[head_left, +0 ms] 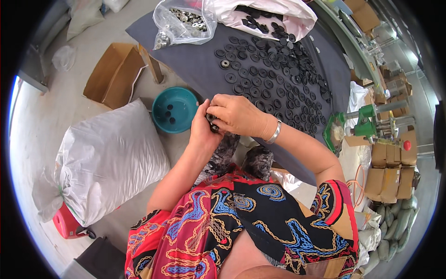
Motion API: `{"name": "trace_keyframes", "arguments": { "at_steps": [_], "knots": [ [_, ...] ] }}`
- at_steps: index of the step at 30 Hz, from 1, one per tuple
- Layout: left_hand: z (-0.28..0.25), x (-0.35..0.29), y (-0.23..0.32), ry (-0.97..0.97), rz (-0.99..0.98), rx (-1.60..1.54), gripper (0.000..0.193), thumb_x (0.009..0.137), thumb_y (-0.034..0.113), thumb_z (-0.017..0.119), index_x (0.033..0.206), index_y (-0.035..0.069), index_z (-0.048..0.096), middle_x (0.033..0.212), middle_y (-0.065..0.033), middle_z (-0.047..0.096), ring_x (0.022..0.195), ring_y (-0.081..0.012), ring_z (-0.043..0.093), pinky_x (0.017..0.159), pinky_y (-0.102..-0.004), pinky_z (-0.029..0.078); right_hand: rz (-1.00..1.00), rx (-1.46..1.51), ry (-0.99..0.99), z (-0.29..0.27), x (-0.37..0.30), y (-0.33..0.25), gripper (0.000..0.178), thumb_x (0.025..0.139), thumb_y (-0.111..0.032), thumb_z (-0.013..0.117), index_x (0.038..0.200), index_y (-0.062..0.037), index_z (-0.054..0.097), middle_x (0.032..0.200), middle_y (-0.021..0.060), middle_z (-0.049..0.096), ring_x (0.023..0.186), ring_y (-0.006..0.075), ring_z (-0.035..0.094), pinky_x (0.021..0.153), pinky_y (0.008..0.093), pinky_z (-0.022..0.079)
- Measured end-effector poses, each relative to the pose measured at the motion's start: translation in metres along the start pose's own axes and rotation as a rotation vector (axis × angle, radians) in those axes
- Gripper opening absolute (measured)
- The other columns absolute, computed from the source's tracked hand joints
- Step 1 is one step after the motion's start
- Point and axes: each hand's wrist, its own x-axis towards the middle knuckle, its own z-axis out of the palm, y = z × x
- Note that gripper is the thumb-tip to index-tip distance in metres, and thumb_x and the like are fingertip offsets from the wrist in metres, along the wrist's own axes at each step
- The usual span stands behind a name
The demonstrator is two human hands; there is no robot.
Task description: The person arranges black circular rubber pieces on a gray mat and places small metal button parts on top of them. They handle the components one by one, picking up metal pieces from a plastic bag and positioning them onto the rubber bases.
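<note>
Clasping small metallic parts [212,118], hands [238,115] together (both curled, right partly over left)

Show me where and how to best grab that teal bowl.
Probably by the rim, from above, on the side toward the left hand: the teal bowl sits open side up and its edge shows there, while the white sack lies close on its left. Keep it level, as dark discs lie inside.
</note>
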Motion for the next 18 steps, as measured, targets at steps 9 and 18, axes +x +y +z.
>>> {"name": "trace_keyframes", "arguments": {
  "at_steps": [9,18],
  "knots": [
    [-0.001,0.016,0.008,-0.077,0.013,-0.156,0.021,0.093,0.034,0.055,0.091,0.015,0.062,0.092,-0.0004,0.065,0.094,-0.0170,0.061,0.078,-0.0355,0.052,-0.143,-0.181,0.052,0.009,0.016,0.010,0.025,0.070,-0.009,0.067,0.092,-0.0006,0.059,0.080,0.0107,0.056,0.072,0.0267,0.060,0.064,0.0373,0.051],
    [-0.013,0.030,0.015,-0.118,-0.027,-0.025,0.035,0.095,0.037,0.049,0.085,0.005,0.059,0.075,-0.0116,0.057,0.062,-0.0251,0.053,0.045,-0.0281,0.035,0.309,-0.244,0.139,-0.032,0.050,0.125,0.021,0.078,-0.018,0.065,0.092,-0.0035,0.069,0.086,0.0107,0.057,0.079,0.0297,0.060,0.071,0.0392,0.049]
  ]
}}
